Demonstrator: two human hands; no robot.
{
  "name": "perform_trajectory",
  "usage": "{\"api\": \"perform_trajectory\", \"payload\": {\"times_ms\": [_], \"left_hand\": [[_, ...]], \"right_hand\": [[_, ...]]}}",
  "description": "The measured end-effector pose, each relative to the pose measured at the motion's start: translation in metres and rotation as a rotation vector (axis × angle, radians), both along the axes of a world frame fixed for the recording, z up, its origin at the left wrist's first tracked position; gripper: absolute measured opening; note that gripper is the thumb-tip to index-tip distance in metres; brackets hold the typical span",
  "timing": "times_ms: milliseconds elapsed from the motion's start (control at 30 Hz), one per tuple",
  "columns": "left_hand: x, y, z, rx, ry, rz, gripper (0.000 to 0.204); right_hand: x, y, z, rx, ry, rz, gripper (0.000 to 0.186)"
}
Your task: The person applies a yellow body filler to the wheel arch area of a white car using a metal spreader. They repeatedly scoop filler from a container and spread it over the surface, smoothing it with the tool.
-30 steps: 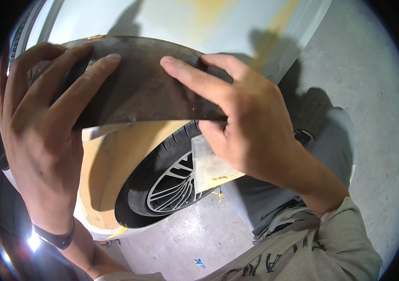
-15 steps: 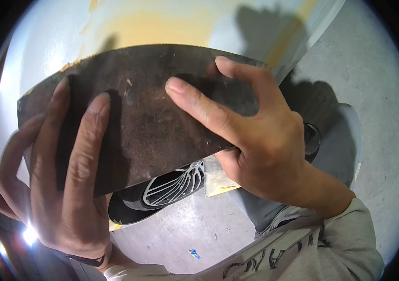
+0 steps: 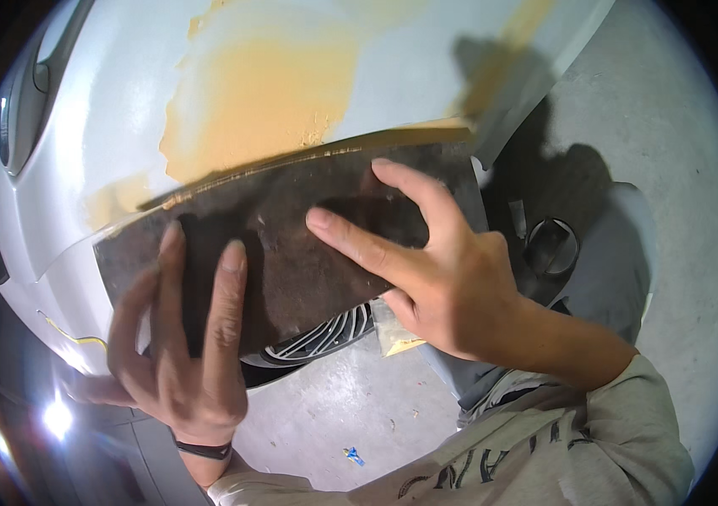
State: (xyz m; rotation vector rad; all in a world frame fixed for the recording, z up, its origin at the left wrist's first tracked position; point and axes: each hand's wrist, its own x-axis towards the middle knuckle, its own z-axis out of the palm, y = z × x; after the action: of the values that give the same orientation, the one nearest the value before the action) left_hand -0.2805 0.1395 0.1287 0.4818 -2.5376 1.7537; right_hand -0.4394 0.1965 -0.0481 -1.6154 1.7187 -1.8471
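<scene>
A wide, dark, thin spreader sheet (image 3: 283, 253) is held between my two hands, its far edge curved and lying along the pale car body panel (image 3: 123, 110). Yellow filler (image 3: 266, 101) covers a patch of the panel beyond that edge, and some filler clings along the edge itself. My left hand (image 3: 186, 363) grips the sheet's left part, fingers long across its upper face. At the right part, my right hand (image 3: 452, 287) has two fingers on the face and its thumb at the near edge. Both hands' undersides are partly hidden.
Below the sheet, a wheel (image 3: 329, 333) with pale spokes shows in part. A filler-smeared flat piece (image 3: 394, 329) is beside my leg. A small blue scrap (image 3: 353, 456) lies on the grey floor (image 3: 317, 422). A bright light (image 3: 57, 418) glares at lower left.
The sheet and both hands have moved nearer to me and look smaller, the left hand also shifting right. More of the panel and its yellow filler shows beyond the sheet.
</scene>
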Motion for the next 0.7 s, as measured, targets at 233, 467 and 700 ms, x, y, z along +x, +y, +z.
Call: {"api": "perform_trajectory", "payload": {"times_ms": [233, 467, 700], "left_hand": [[-0.095, -0.036, 0.068, -0.047, -0.248, -0.181, 0.046], [-0.110, -0.046, 0.092, 0.058, -0.355, -0.192, 0.057], [-0.098, -0.049, 0.084, 0.245, -0.302, -0.129, 0.056]], "right_hand": [[-0.054, -0.014, 0.026, -0.078, -0.039, -0.170, 0.078], [-0.063, -0.018, 0.036, -0.044, -0.083, -0.125, 0.076], [-0.058, -0.026, 0.036, -0.073, -0.079, -0.167, 0.077]]}}
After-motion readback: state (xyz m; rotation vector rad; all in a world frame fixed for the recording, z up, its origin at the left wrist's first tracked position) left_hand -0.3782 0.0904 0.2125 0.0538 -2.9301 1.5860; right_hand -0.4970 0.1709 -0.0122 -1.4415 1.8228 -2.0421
